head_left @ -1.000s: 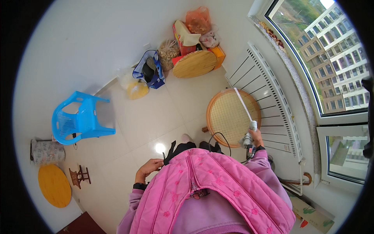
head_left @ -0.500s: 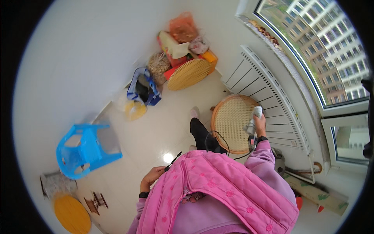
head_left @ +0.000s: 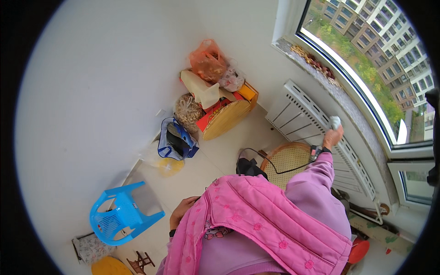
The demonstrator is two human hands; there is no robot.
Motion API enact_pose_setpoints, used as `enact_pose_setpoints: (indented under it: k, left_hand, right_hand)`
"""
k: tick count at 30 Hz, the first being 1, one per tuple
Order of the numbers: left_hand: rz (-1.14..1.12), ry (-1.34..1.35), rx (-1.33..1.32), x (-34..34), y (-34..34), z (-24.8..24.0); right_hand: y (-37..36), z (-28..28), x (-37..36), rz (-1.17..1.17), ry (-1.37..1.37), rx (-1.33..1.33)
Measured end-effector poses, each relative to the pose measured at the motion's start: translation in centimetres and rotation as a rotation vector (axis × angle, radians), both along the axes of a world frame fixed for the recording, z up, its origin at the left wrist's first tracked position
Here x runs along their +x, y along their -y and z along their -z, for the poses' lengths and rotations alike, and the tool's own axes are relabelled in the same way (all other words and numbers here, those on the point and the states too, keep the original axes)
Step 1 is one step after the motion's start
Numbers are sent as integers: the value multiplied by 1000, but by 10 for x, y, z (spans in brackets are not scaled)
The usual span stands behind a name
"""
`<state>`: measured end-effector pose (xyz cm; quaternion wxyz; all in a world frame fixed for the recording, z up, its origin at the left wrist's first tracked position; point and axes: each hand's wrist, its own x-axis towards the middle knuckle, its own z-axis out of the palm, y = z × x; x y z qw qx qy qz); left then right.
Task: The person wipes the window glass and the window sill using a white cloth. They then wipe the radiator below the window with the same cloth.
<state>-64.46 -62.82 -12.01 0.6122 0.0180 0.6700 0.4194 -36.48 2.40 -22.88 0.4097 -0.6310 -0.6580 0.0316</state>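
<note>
My right hand (head_left: 333, 136) is closed around a crumpled whitish-grey cloth (head_left: 335, 122), held at the top edge of the white radiator (head_left: 316, 120) under the window. A small dark device (head_left: 315, 152) sits at the right wrist, and a black cable (head_left: 288, 171) loops from it toward my body. My left hand (head_left: 184, 208) hangs low at my side, by the edge of the pink quilted vest (head_left: 247, 201). The vest hides its fingertips, so whatever they hold, if anything, is out of sight. Below the right arm stands a round woven-top stool (head_left: 285, 158).
A blue plastic chair (head_left: 123, 215) stands at left. Along the wall lie a blue-and-white bag (head_left: 176, 140), an orange plastic bag (head_left: 208, 62) and a round straw-coloured mat (head_left: 229, 120). Braided strings (head_left: 316, 64) rest on the stone windowsill (head_left: 357, 105). A red round object (head_left: 358, 251) is lower right.
My right hand, with the cloth, has risen from above the woven stool to the radiator's top edge. My body has leaned toward the window. The left hand has drawn closer to the vest.
</note>
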Motion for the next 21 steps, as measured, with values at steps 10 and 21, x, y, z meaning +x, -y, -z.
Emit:
enact_pose_setpoints:
  k: [10,21]
  left_hand:
    - [-17,65,-3,-60,-57,-17]
    - [279,-68,-9,-156,-101,12]
  right_hand:
    - [-4,26,-95,-43,357,-203]
    - [2,3,-279,-486,381,-303]
